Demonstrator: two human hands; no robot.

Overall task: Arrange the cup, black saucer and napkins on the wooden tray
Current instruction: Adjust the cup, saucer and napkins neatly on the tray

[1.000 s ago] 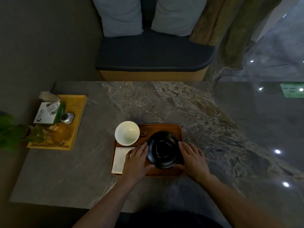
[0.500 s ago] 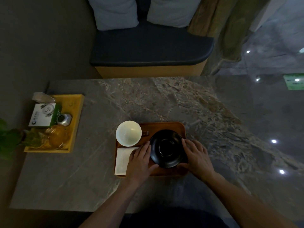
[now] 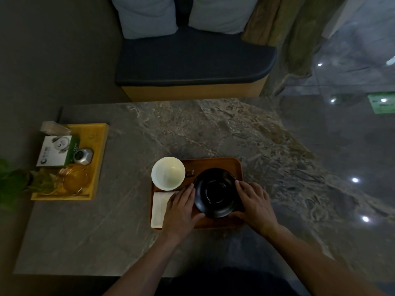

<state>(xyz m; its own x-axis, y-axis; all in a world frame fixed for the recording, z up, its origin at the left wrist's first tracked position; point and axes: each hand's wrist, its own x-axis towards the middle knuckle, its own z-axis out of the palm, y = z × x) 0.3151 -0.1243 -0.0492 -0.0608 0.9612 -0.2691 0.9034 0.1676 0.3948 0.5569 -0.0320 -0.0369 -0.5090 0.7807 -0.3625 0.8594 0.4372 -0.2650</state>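
The brown wooden tray (image 3: 215, 162) lies on the marble table in front of me. An empty white cup (image 3: 168, 173) stands on its far left corner. Folded white napkins (image 3: 159, 207) lie along the tray's left edge, partly under my left hand (image 3: 181, 208). The black saucer (image 3: 215, 193) sits on the right half of the tray. My left hand touches the saucer's left rim with straight fingers, thumb at the near edge. On the opposite rim my right hand (image 3: 255, 205) touches it the same way.
A yellow tray (image 3: 100, 159) at the table's left holds a white and green box (image 3: 55, 150), a small metal pot (image 3: 82, 157) and an amber glass (image 3: 74, 180). A green plant (image 3: 10, 182) hangs over the left edge. A cushioned bench (image 3: 192, 60) stands beyond the table.
Both hands stay at the saucer's sides and the saucer keeps its place on the tray. Only my view has shifted slightly.
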